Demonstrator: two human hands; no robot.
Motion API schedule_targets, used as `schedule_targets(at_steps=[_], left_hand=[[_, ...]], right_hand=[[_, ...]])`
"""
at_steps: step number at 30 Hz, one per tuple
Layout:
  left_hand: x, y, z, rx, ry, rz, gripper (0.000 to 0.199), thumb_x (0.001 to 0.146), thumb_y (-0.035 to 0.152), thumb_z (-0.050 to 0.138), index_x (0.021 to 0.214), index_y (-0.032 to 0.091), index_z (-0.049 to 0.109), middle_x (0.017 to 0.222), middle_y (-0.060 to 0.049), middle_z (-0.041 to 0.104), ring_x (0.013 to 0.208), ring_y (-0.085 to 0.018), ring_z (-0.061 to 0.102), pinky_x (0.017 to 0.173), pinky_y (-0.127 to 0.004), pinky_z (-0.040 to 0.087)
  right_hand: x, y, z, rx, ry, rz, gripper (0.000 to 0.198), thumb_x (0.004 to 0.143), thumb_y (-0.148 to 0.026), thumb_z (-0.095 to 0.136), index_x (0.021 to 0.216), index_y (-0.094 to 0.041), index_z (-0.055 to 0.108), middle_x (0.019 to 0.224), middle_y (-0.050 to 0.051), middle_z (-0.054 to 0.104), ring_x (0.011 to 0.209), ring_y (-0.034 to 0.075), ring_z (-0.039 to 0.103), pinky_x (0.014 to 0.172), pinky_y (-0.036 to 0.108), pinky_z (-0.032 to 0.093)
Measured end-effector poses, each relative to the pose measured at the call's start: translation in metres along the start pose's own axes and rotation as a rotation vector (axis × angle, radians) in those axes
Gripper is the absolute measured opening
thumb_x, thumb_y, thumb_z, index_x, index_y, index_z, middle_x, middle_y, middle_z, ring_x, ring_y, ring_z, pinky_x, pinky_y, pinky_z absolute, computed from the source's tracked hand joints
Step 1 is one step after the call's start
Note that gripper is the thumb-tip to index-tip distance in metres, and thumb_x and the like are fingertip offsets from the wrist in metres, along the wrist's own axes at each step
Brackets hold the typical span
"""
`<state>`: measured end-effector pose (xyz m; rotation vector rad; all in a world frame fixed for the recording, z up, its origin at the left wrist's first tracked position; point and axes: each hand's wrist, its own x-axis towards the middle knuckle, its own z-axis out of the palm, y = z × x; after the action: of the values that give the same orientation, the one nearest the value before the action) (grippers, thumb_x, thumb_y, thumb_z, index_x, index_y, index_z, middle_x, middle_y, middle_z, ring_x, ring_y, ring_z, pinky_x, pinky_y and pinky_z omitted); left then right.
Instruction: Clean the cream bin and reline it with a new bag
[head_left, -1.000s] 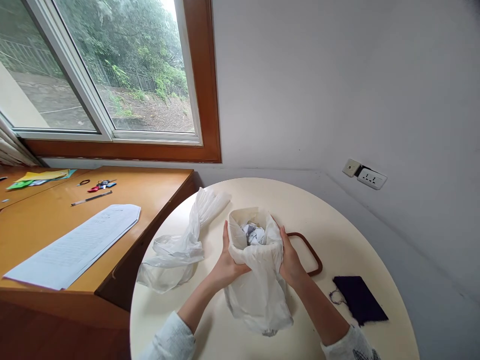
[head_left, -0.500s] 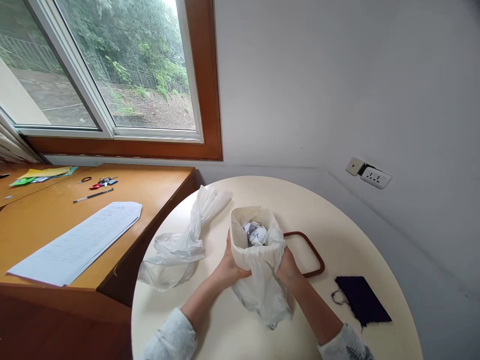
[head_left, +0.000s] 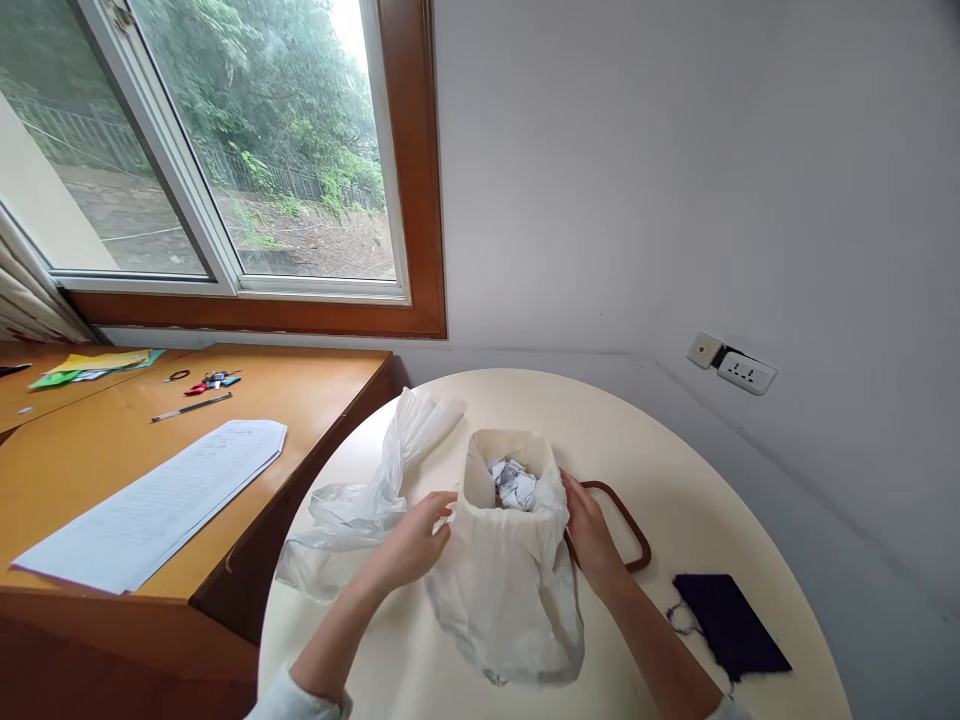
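Probably a home study or office: printed sheets (head_left: 154, 510) at the near edge of a wooden tabletop (head_left: 322, 390), a pen (head_left: 191, 407), coloured papers (head_left: 94, 366) by its far edge, a curtain (head_left: 34, 290).

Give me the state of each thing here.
Left hand: open, fingers bent
Right hand: at the bag's side, grip unclear
White bag: mouth open, holding crumpled paper
Loose plastic bag: rumpled on the table
Brown frame: flat, partly hidden
Dark cloth: flat, edge frayed
Wall socket: nothing plugged in
Pen: lying on the desk
Printed sheets: flat, stacked
Window: open or shut, unclear
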<state>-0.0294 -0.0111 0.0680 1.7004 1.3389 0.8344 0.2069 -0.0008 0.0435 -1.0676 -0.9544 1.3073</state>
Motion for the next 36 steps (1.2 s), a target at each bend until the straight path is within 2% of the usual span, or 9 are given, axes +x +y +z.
schedule_targets(at_steps=[2, 4, 6, 10, 13, 20, 25, 32, 36], left_hand=[[0.003, 0.016, -0.014, -0.02, -0.026, -0.108, 0.029, 0.081, 0.04, 0.042, 0.085, 0.017, 0.059, 0.09, -0.008, 0.062, 0.088, -0.023, 0.061, 0.08, -0.037, 0.047], [0.01, 0.033, -0.021, -0.054, -0.036, -0.144, 0.038, 0.083, 0.048, 0.036, 0.076, 0.015, 0.055, 0.084, -0.007, 0.06, 0.08, -0.02, 0.06, 0.075, -0.034, 0.049], [0.018, 0.048, -0.023, -0.024, -0.043, -0.149, 0.044, 0.082, 0.055, 0.035, 0.07, 0.016, 0.05, 0.075, -0.004, 0.057, 0.068, -0.017, 0.059, 0.065, -0.032, 0.05], [0.029, 0.062, -0.017, 0.16, -0.022, -0.138, 0.046, 0.079, 0.06, 0.035, 0.06, 0.019, 0.039, 0.054, 0.002, 0.048, 0.047, -0.014, 0.05, 0.045, -0.025, 0.04], [0.031, 0.064, -0.013, 0.224, -0.014, -0.096, 0.044, 0.08, 0.058, 0.033, 0.057, 0.02, 0.033, 0.049, 0.004, 0.043, 0.043, -0.012, 0.045, 0.041, -0.023, 0.032], [0.035, 0.058, -0.013, 0.301, 0.059, 0.047, 0.042, 0.081, 0.051, 0.032, 0.054, 0.021, 0.022, 0.047, 0.005, 0.026, 0.043, -0.01, 0.028, 0.044, -0.024, 0.021], [0.037, 0.057, -0.019, 0.336, 0.058, 0.08, 0.042, 0.082, 0.05, 0.032, 0.054, 0.021, 0.023, 0.049, 0.005, 0.027, 0.047, -0.011, 0.025, 0.047, -0.025, 0.02], [0.034, 0.061, -0.035, 0.337, 0.094, 0.062, 0.041, 0.083, 0.049, 0.033, 0.054, 0.021, 0.024, 0.048, 0.005, 0.032, 0.046, -0.011, 0.027, 0.047, -0.025, 0.02], [0.027, 0.063, -0.043, 0.394, 0.093, 0.045, 0.042, 0.081, 0.047, 0.038, 0.053, 0.021, 0.023, 0.048, 0.005, 0.028, 0.046, -0.01, 0.025, 0.046, -0.025, 0.019]], right_hand=[[0.004, -0.013, -0.005, -0.073, 0.023, -0.027, 0.04, 0.079, -0.052, 0.05, 0.105, -0.023, 0.061, 0.116, 0.006, 0.06, 0.106, 0.022, 0.054, 0.087, 0.033, 0.043], [0.01, -0.025, -0.008, -0.136, 0.0, -0.02, 0.044, 0.078, -0.057, 0.047, 0.096, -0.02, 0.063, 0.101, 0.009, 0.065, 0.09, 0.023, 0.059, 0.075, 0.034, 0.047], [0.016, -0.034, -0.008, -0.225, -0.052, -0.018, 0.047, 0.076, -0.061, 0.046, 0.084, -0.018, 0.063, 0.082, 0.007, 0.065, 0.074, 0.021, 0.06, 0.064, 0.032, 0.046], [0.025, -0.04, -0.007, -0.49, -0.119, -0.127, 0.045, 0.075, -0.06, 0.049, 0.055, -0.019, 0.045, 0.052, -0.004, 0.043, 0.05, 0.011, 0.04, 0.049, 0.025, 0.034], [0.026, -0.039, -0.006, -0.594, -0.169, -0.183, 0.045, 0.078, -0.055, 0.047, 0.053, -0.02, 0.034, 0.053, -0.006, 0.03, 0.05, 0.009, 0.028, 0.047, 0.024, 0.026], [0.023, -0.036, -0.005, -0.604, -0.162, -0.211, 0.045, 0.081, -0.056, 0.04, 0.057, -0.022, 0.024, 0.057, -0.005, 0.021, 0.054, 0.01, 0.02, 0.047, 0.025, 0.021], [0.026, -0.042, -0.008, -0.649, -0.156, -0.288, 0.045, 0.081, -0.054, 0.042, 0.055, -0.021, 0.025, 0.056, -0.005, 0.022, 0.053, 0.01, 0.022, 0.048, 0.025, 0.021], [0.035, -0.054, -0.021, -0.733, 0.005, -0.364, 0.044, 0.081, -0.05, 0.043, 0.055, -0.022, 0.022, 0.054, -0.005, 0.02, 0.052, 0.01, 0.021, 0.047, 0.025, 0.02], [0.039, -0.051, -0.029, -0.814, -0.046, -0.337, 0.041, 0.08, -0.048, 0.046, 0.052, -0.021, 0.033, 0.05, -0.005, 0.029, 0.05, 0.01, 0.027, 0.046, 0.025, 0.022]])
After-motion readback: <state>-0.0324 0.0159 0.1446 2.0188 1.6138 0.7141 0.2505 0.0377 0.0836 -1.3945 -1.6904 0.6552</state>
